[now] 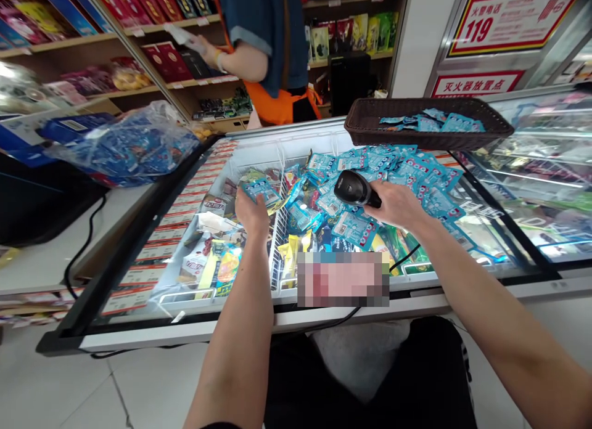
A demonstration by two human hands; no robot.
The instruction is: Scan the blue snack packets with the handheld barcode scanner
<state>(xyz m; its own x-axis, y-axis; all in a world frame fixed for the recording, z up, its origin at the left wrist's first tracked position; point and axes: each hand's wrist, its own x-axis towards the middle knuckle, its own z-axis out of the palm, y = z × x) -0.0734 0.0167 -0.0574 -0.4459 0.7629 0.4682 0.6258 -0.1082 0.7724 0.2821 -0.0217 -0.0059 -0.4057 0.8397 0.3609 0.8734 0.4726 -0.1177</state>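
In my left hand is a small blue packet, gripped over the left part of the glass-topped freezer. My right hand is wrapped around the handle of a black barcode scanner, whose head points left toward the packet side. Many similar blue packets lie spread in a loose pile on the glass, beneath and beyond the scanner. A black cable runs below my right forearm. Through the glass, wrapped frozen goods show on the left.
A brown woven basket with more blue packets stands at the back right. At the left, a clear bag of blue packages rests on a counter. Across the freezer stands a person in a blue shirt, before stocked shelves.
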